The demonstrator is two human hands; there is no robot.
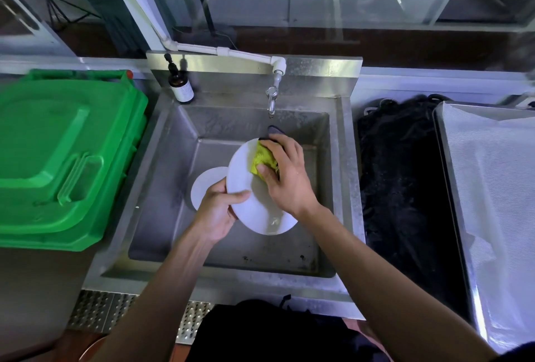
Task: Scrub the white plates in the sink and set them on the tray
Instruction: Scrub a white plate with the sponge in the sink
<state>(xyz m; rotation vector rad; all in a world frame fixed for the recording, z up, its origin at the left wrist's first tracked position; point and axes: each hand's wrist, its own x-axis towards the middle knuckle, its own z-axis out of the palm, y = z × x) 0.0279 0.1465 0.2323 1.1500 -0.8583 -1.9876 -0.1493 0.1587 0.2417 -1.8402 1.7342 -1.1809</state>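
Two hands over steel sink (162,176), left hand (215,211) gripping plate (246,188), right hand (286,179) pinching sponge (262,160)

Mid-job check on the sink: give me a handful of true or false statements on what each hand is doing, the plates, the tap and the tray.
1. The left hand grips the edge of the tilted white plate. True.
2. The right hand holds a blue brush. False: it presses a yellow-green sponge on the plate.
3. A second white plate lies in the sink behind the held one. True.
4. Scrubbed plates are already stacked on the tray at right. False: none show there.
5. The faucet pours a strong stream. False: no stream is visible.
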